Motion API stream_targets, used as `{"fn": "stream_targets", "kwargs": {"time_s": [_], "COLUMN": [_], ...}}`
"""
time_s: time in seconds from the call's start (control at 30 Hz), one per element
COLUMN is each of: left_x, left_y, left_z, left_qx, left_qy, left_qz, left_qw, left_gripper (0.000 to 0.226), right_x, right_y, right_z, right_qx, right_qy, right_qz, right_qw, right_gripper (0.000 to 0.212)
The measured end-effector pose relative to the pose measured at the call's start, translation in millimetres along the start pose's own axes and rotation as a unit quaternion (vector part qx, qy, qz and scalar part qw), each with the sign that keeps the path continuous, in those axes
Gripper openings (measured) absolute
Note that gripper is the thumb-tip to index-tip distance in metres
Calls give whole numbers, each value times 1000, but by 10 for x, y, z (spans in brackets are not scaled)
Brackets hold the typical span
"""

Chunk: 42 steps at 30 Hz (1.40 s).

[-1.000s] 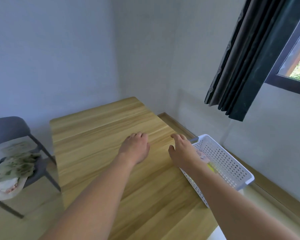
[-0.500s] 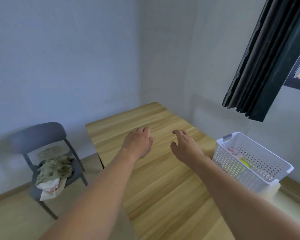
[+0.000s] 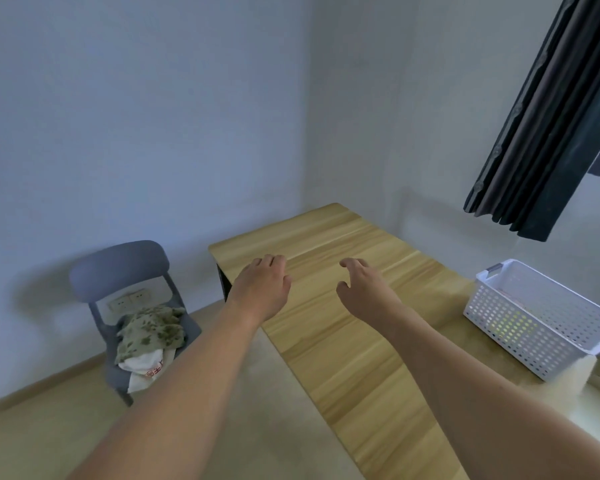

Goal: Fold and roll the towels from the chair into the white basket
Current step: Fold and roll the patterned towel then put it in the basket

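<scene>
A grey chair (image 3: 118, 268) stands at the left by the wall. On its seat lies a heap of towels: a green patterned towel (image 3: 151, 332) over a white towel (image 3: 146, 370) with red print. The white basket (image 3: 534, 327) sits at the right edge of the wooden table (image 3: 343, 341), with something pink and yellow showing inside it. My left hand (image 3: 262, 289) and my right hand (image 3: 364, 289) hover over the table with relaxed fingers and hold nothing. Both hands are well apart from the towels and the basket.
A dark curtain (image 3: 548, 126) hangs at the upper right beside a window. A wall socket (image 3: 129, 301) shows behind the chair. Beige floor lies between the chair and the table.
The view has swung left: chair and towels now sit nearer the middle, and the basket has shifted to the right edge. Both hands stay extended and empty over the table.
</scene>
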<state>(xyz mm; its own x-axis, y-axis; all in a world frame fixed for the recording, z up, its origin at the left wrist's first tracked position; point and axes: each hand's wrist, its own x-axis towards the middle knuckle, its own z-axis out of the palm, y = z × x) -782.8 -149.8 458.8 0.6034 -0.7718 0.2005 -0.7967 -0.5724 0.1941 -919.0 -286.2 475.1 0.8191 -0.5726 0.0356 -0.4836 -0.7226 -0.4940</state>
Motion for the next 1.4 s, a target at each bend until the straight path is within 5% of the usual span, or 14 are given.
{"fn": "stream_targets", "kwargs": {"time_s": [0.47,0.8,1.13,1.4], "left_x": [-63,14,452,869], "left_y": [-2501,-3608,-5492,-6005], "left_z": [-538,-545,-538,-393], "left_qx": [-36,-52,-74,-115], "left_qy": [18,13,-35,-55], "left_qz": [39,31,-33,-22], "left_qw": [998,998,996,992], "left_gripper": [38,38,34,35], "right_x": [417,1001,1872,2550], "right_y": [-2118,-2814,-3900,-4125], "right_z": [1148,1917,2735,3169], "right_qx": [-21,5,24,23], "right_qy": [7,-25,-65,-94], "right_qz": [32,36,50,47], "right_qw": [999,999,996,994], "right_gripper": [50,50,49,49]}}
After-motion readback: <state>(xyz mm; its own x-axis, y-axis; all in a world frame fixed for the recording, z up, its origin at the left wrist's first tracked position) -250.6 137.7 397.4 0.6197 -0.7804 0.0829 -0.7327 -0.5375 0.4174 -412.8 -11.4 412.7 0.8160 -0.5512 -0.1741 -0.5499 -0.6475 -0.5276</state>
